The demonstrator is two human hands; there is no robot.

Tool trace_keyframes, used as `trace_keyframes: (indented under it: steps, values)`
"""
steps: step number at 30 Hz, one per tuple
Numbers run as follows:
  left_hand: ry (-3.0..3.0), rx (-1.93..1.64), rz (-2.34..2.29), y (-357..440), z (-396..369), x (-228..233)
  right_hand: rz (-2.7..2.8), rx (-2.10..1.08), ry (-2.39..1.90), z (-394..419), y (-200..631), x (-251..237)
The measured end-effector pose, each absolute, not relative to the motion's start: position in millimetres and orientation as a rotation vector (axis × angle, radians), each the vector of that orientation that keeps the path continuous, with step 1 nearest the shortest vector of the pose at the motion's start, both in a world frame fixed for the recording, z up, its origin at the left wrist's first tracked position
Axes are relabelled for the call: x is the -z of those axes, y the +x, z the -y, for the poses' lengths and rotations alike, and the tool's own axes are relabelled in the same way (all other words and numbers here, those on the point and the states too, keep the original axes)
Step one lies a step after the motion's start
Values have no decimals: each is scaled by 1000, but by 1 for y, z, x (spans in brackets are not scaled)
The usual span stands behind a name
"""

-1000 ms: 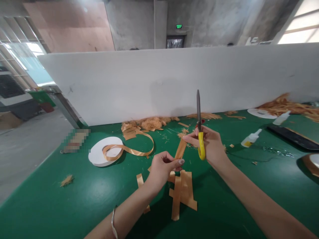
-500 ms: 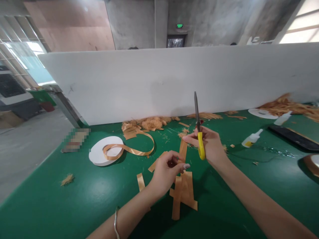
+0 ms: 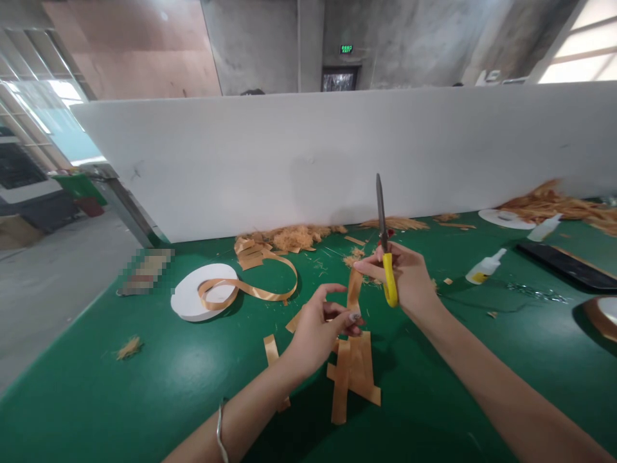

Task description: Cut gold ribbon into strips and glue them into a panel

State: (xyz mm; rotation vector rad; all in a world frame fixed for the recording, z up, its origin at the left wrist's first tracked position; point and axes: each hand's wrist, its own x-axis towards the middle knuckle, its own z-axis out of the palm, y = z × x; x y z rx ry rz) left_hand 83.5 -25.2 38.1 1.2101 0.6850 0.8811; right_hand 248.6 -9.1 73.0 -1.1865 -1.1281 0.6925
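Observation:
My right hand (image 3: pixel 409 273) grips yellow-handled scissors (image 3: pixel 389 280), their dark blades pointing up. Between its thumb and forefinger it also pinches the top of a short orange-tan ribbon strip (image 3: pixel 355 288). At the strip's lower end is my left hand (image 3: pixel 321 328), thumb and fingertips closed on the ribbon, forefinger raised. Just below lie several overlapping cut ribbon pieces (image 3: pixel 341 386) on the green table. Another cut piece (image 3: pixel 271 349) lies left of them, partly behind my left forearm.
A white ribbon roll (image 3: pixel 186 299) with a loose curling tail stands at left. Frayed orange fibres (image 3: pixel 294 238) line the white partition (image 3: pixel 308 161). To the right are a small glue bottle (image 3: pixel 484 268), a black tray-like object (image 3: pixel 566 265) and a larger fibre bundle (image 3: pixel 544 202).
My left forefinger has lifted and straightened, while the thumb and other fingers have closed on the strip's lower part. The strip now bends slightly. My right hand stays nearly still.

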Motion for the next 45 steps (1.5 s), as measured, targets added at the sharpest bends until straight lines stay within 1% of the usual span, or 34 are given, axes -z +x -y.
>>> trace_keyframes:
  steps: [5, 10, 15, 18, 23, 26, 29, 31, 34, 40, 45]
  values:
    - [1220, -779, -729, 82, 21, -38, 1149, -697, -1173, 7, 248, -71]
    - [1388, -787, -801, 78, 16, -39, 1164, -723, -1163, 8, 246, -72]
    - [1386, -755, -800, 76, 12, -38, 1163, -728, -1156, 8, 247, -71]
    - [1335, -798, -805, 75, 10, -39, 1170, -695, -1157, 7, 247, -70]
    - [1190, -973, -776, 70, 3, -46, 1220, -602, -1180, 8, 253, -71]
    - [1082, -1134, -719, 64, -3, -50, 1341, -480, -1278, 10, 256, -72]
    - [943, -1289, -679, 60, -9, -52, 1523, -235, -1410, 12, 252, -71]
    - [900, -1355, -669, 58, -12, -52, 1649, -98, -1419, 12, 246, -67]
    - [872, -1439, -640, 56, -13, -55, 1814, 20, -1382, 13, 237, -60]
    - [864, -1513, -617, 53, -8, -64, 1929, 176, -1366, 18, 231, -57]
    - [893, -1541, -629, 53, -3, -67, 2007, 379, -1386, 20, 229, -56]
